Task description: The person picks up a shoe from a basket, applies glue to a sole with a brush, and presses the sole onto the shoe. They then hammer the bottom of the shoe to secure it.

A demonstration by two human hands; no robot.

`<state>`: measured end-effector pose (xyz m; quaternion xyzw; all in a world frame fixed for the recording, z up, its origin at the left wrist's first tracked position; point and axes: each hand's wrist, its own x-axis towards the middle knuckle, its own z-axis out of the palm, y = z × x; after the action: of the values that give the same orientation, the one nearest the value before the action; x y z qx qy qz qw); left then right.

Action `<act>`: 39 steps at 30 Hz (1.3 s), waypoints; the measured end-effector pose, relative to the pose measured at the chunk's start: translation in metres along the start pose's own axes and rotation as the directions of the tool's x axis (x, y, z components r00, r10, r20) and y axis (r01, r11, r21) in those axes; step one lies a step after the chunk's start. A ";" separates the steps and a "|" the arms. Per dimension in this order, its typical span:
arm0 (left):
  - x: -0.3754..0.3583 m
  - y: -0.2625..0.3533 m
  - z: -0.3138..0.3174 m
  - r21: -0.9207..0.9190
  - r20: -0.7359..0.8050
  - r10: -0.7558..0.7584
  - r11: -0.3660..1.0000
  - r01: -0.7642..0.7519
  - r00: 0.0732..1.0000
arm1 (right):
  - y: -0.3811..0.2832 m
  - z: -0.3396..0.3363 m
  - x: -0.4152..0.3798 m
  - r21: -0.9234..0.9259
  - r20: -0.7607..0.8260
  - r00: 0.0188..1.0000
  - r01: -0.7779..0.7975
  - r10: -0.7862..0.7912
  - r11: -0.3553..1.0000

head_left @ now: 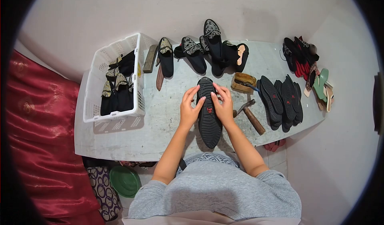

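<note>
A black shoe sole (210,125) with ridged tread and a red mark faces up in front of me, over the near half of the table. My left hand (191,107) grips its left edge, thumb on the tread. On the right edge, my right hand (224,105) holds it the same way. Just right of my right hand lies a hammer (254,121) with a wooden handle. Behind it stands a wooden box (243,82) with a brush or tool in it. Several black soles (272,101) are piled further right.
A white basket (140,90) of patterned black shoes stands on the table (160,125) at left. Beside it are a wooden block (150,58) and several shoes (193,55) along the back. More footwear (300,55) lies at back right. A green basin (125,181) sits below.
</note>
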<state>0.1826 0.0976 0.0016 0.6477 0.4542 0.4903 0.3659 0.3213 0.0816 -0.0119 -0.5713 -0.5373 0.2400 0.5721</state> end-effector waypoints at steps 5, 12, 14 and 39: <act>-0.001 -0.022 0.015 -0.161 -0.060 0.031 0.986 -0.040 0.998 | 0.000 0.000 0.006 0.149 -0.021 0.999 -0.025 0.028 0.989; 0.004 -0.022 0.018 -0.128 -0.042 -0.002 0.992 -0.004 0.999 | 0.006 0.002 0.015 0.187 0.045 0.995 -0.100 0.093 0.977; 0.006 -0.018 0.015 -0.145 -0.024 -0.036 0.989 0.032 0.999 | 0.010 0.003 0.016 0.147 0.059 0.994 -0.096 0.088 0.984; 0.015 -0.029 0.038 -0.585 0.150 -0.460 0.672 0.453 0.875 | 0.009 0.012 0.034 0.240 0.308 0.845 -0.514 0.437 0.824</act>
<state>0.2142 0.1202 -0.0298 0.3598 0.4227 0.5050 0.6610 0.3240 0.1186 -0.0111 -0.5564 -0.3966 0.5250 0.5074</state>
